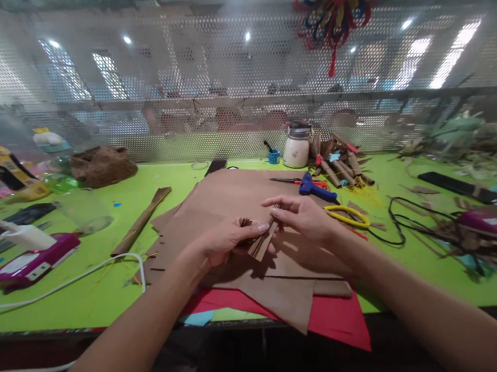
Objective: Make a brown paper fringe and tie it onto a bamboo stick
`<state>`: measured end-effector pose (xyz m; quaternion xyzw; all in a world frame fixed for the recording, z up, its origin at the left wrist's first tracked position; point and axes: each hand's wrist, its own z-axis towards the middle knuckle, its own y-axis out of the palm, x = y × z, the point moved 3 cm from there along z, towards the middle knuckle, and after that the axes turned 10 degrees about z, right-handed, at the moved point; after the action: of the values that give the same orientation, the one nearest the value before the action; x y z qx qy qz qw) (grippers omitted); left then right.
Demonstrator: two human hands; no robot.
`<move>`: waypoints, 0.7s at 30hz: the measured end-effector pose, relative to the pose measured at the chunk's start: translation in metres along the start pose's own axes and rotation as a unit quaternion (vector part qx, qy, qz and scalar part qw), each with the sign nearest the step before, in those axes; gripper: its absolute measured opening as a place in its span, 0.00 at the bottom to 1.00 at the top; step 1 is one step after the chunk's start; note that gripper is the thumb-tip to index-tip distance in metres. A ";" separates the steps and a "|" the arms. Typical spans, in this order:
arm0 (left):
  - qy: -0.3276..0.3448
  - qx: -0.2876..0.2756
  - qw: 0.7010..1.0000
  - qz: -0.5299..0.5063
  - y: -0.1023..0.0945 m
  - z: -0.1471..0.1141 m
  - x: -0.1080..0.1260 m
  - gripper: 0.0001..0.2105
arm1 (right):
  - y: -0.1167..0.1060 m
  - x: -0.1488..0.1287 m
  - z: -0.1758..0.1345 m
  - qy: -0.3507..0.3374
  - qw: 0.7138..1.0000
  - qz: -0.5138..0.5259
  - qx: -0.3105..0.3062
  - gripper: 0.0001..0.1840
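My left hand (221, 242) and my right hand (300, 219) meet in front of me over a stack of brown paper sheets (232, 196). Between them is a pleated brown paper strip (260, 248), its folds pressed together. The left thumb presses on the strip from the left, while the right thumb and fingers pinch its upper end. Part of the strip is hidden by the fingers. Just beyond my right hand lie a blue glue gun (315, 188) and a pair of scissors (289, 180). A yellow-handled tool (349, 217) rests beside the right wrist.
A rolled brown paper bundle (142, 223) lies left on the green table (97, 295). Purple power strips (35, 263) sit at both sides, with cords trailing. A white jar (297, 146) and more paper rolls (344, 167) stand behind. Red paper (339, 322) overhangs the front edge.
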<state>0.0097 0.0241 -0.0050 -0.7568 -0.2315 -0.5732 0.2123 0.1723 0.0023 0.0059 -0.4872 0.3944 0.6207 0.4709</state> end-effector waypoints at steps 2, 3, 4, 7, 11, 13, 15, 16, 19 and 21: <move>0.004 -0.014 1.000 0.005 0.000 0.000 0.001 0.20 | 0.001 -0.003 -0.001 -0.012 1.000 0.000 -0.003 0.15; 0.006 -0.016 1.000 0.008 0.000 -0.001 0.002 0.20 | 0.001 -0.004 -0.001 -0.017 1.000 0.001 -0.004 0.15; 0.007 -0.016 1.000 0.010 0.000 -0.001 0.003 0.19 | 0.001 -0.004 -0.002 -0.021 1.000 0.003 -0.006 0.15; 0.014 -0.004 1.000 0.015 -0.001 -0.002 0.005 0.17 | 0.000 -0.004 -0.002 -0.024 1.000 0.007 -0.007 0.17; 0.017 0.012 1.000 0.021 -0.002 -0.001 0.003 0.13 | -0.001 -0.003 -0.002 -0.010 1.000 0.005 -0.010 0.17; 0.010 0.021 1.000 0.021 -0.003 0.000 0.002 0.12 | -0.002 -0.002 -0.001 0.001 1.000 0.003 -0.009 0.17; 0.003 0.029 0.999 0.024 -0.004 0.000 0.001 0.12 | -0.004 0.000 -0.001 0.011 1.000 0.005 -0.007 0.17; 0.001 0.031 0.999 0.026 -0.004 0.000 0.001 0.12 | -0.006 0.000 -0.001 0.013 1.000 0.008 -0.008 0.17; -0.003 0.033 0.999 0.027 -0.003 0.000 0.002 0.12 | -0.009 0.001 -0.001 0.012 1.000 0.021 -0.014 0.17; -0.002 0.034 0.999 0.020 -0.003 0.000 0.003 0.11 | -0.009 0.002 -0.002 0.012 1.000 0.026 -0.012 0.17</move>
<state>0.0089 0.0265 -0.0020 -0.7547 -0.2356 -0.5593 0.2491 0.1815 0.0034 0.0037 -0.4904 0.4049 0.6314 0.4438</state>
